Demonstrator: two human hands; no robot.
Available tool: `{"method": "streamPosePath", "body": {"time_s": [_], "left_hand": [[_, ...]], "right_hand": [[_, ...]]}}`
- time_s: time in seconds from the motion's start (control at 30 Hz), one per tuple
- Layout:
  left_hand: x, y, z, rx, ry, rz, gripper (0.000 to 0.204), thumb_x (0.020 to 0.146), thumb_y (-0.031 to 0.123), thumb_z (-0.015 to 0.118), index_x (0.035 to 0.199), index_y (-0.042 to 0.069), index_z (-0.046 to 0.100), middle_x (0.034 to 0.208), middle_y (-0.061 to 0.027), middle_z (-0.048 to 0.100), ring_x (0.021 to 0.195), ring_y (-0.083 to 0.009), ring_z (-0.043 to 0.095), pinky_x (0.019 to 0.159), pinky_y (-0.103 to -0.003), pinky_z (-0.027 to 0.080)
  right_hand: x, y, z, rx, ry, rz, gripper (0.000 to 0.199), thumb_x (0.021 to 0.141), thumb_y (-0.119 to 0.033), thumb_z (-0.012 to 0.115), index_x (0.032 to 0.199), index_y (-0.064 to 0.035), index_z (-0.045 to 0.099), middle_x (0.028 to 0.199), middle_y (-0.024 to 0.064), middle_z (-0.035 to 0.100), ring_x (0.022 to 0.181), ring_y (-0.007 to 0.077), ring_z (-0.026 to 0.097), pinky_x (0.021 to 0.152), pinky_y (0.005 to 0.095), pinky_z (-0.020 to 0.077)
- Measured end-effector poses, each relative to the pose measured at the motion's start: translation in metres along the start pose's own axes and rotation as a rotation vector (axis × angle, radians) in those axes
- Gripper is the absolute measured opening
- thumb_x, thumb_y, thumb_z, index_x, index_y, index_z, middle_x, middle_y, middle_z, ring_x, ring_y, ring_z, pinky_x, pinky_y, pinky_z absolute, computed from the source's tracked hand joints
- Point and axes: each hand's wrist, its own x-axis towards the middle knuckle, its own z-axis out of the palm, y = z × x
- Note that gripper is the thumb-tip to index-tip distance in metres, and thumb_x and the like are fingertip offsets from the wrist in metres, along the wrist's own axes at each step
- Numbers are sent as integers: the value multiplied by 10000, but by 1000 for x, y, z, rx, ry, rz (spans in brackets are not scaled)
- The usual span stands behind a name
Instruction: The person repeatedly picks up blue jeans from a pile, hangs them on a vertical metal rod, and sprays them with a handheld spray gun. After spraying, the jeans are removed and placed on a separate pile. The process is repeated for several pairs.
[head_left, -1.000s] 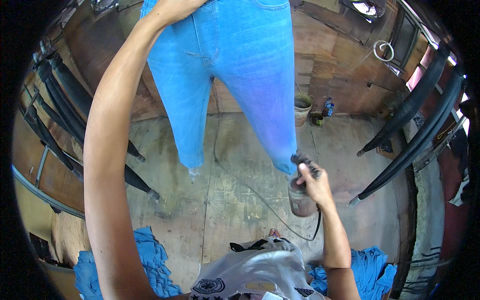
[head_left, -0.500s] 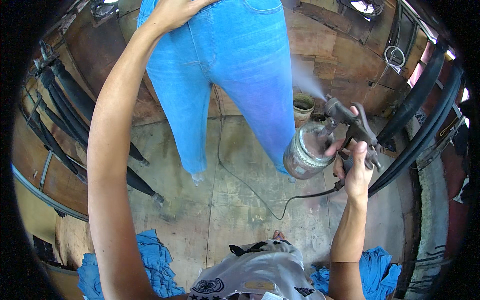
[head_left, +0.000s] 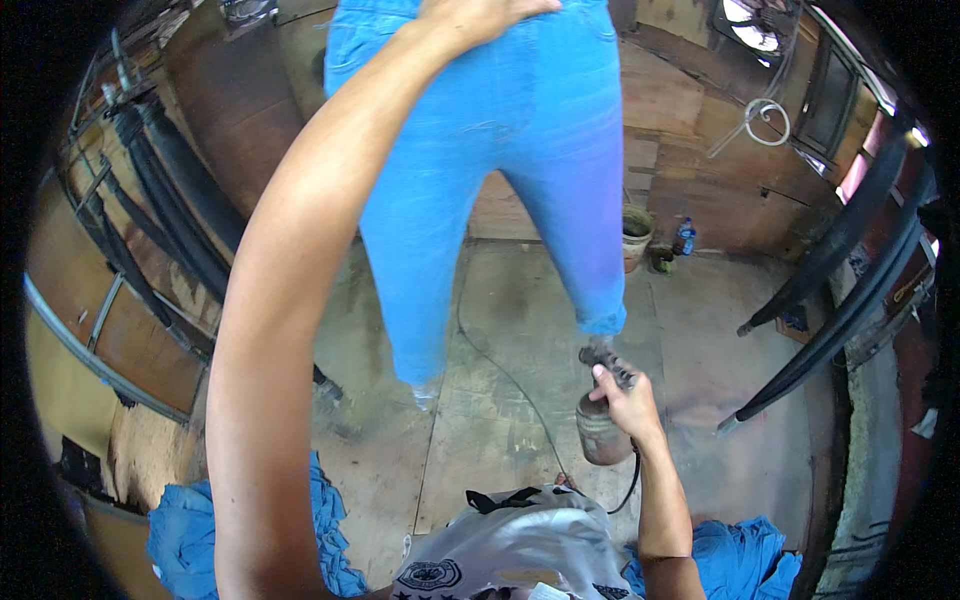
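Note:
A pair of blue jeans (head_left: pixel 440 200) hangs upright in front of me, and the leg on the right carries a purple tint. Pale tips of some inner form stick out below the hems. Across the front near the waist lies my left hand (head_left: pixel 485 18), its fingers stretched out against the denim; the top frame edge cuts part of it off. My right hand (head_left: pixel 627 402) is closed around a spray gun (head_left: pixel 607 365) just below the right hem. Under the gun hangs its paint-smeared cup (head_left: pixel 602 432). A thin dark hose (head_left: pixel 510 378) trails over the floor.
Dark padded bars (head_left: pixel 185 160) slant in at left, with similar bars (head_left: pixel 830 260) at right. A bucket (head_left: pixel 636 235) and a small bottle (head_left: pixel 685 237) stand by the back wall. Blue garments lie piled at lower left (head_left: pixel 185 535) and lower right (head_left: pixel 745 560).
My right hand has brought the spray gun down and leftward, from beside the thigh to below the hem. Mist showed earlier; now none is plain. The jeans appear further right in view.

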Motion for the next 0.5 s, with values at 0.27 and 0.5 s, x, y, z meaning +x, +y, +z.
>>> {"method": "streamPosePath", "body": {"time_s": [0.27,0.5], "left_hand": [[-5,-51,-47,28,457,-199,856,664,381,901,1306,2,480,1231,-239,537,1196,-394,518,1031,-463,446],[3,-81,-64,-424,-8,-501,1162,657,538,900,1392,-180,359,1321,-330,556,1201,-339,595,1024,-389,478]], "right_hand": [[-47,-145,4,540,39,-586,561,970,-116,591,1491,22,435,862,69,728,530,27,478,497,201,389],[-41,-104,41,439,-36,-282,532,974,-147,623,1469,-15,484,706,-3,619,556,38,491,525,218,411]]}}
